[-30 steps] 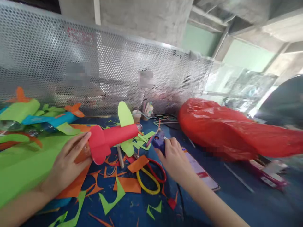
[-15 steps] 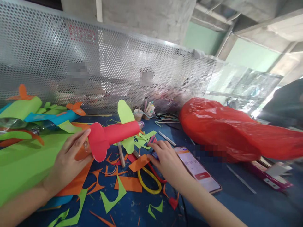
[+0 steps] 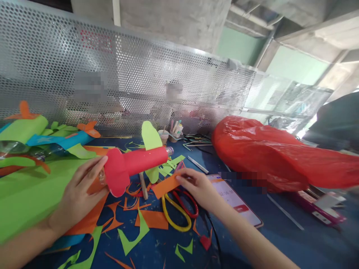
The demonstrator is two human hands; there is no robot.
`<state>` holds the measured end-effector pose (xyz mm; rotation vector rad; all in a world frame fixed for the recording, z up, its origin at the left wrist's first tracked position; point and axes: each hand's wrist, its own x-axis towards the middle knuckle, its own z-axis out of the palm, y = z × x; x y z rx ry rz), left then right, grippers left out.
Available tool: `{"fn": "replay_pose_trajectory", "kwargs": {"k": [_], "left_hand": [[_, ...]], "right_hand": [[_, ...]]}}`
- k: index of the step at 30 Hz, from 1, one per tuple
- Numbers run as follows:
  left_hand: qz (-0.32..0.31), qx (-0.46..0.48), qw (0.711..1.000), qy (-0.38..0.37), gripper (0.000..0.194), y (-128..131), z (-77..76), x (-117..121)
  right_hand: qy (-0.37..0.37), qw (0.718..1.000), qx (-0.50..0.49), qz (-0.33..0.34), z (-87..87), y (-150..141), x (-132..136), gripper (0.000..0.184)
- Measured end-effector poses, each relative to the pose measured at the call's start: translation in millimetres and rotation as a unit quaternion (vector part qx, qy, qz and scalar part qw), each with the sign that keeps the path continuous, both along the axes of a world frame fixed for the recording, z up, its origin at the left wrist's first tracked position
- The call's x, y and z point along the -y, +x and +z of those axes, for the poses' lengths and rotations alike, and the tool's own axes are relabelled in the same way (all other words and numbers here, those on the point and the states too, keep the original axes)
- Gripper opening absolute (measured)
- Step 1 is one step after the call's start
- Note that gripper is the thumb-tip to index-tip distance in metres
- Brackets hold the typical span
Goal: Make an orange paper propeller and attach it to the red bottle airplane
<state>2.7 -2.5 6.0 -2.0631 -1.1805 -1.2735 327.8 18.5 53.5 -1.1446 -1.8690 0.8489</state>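
A toy plane (image 3: 147, 162), made of a plastic bottle wrapped in red paper with light green wings, is in my left hand (image 3: 81, 190). My fingers grip its clear bottle end, behind the rounded red paper tail piece (image 3: 116, 175). Between the thumb and fingers of my right hand (image 3: 198, 186) is a small orange paper strip (image 3: 166, 185). Just under that strip lie scissors (image 3: 179, 224) with one yellow and one red handle loop; their blades are mostly hidden. A second orange paper piece (image 3: 153, 219) rests flat on the table nearby.
Paper scraps, such as a green offcut (image 3: 134, 233), litter the blue table (image 3: 235, 246). A phone (image 3: 238, 205) lies right of my hand. Behind it bulges a red plastic bag (image 3: 269, 153). Other bottle planes (image 3: 64, 140) lie at the left. A perforated metal screen (image 3: 168, 67) borders the back.
My right hand has pinched the orange strip and lifted it off the scissors, uncovering more of the red handle. The plane in my left hand has shifted slightly.
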Motion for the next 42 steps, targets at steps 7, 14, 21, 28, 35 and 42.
{"fn": "replay_pose_trajectory", "kwargs": {"k": [7, 14, 21, 28, 35, 42], "left_hand": [[-0.049, -0.047, 0.998, 0.006, 0.062, 1, -0.1, 10], [-0.067, -0.061, 0.996, 0.019, 0.064, 2, -2.1, 9], [-0.068, -0.07, 0.995, 0.012, 0.067, 0, -2.9, 11], [-0.073, -0.075, 0.994, 0.003, 0.068, 0, -2.2, 12], [-0.085, -0.065, 0.994, -0.021, 0.066, -1, -4.6, 13], [-0.088, -0.059, 0.994, -0.03, 0.067, -3, -7.4, 12]], "right_hand": [[-0.115, 0.937, -0.322, -0.07, 16.3, -5, 5, 0.035], [-0.111, 0.943, -0.301, -0.085, 10.8, -22, 3, 0.038], [-0.106, 0.952, -0.265, -0.109, 8.2, -27, 1, 0.044], [-0.114, 0.946, -0.282, -0.112, 6.7, -28, -1, 0.045], [-0.111, 0.945, -0.288, -0.113, 4.5, -30, 0, 0.042], [-0.105, 0.949, -0.278, -0.11, -1.0, -29, -1, 0.04]]}}
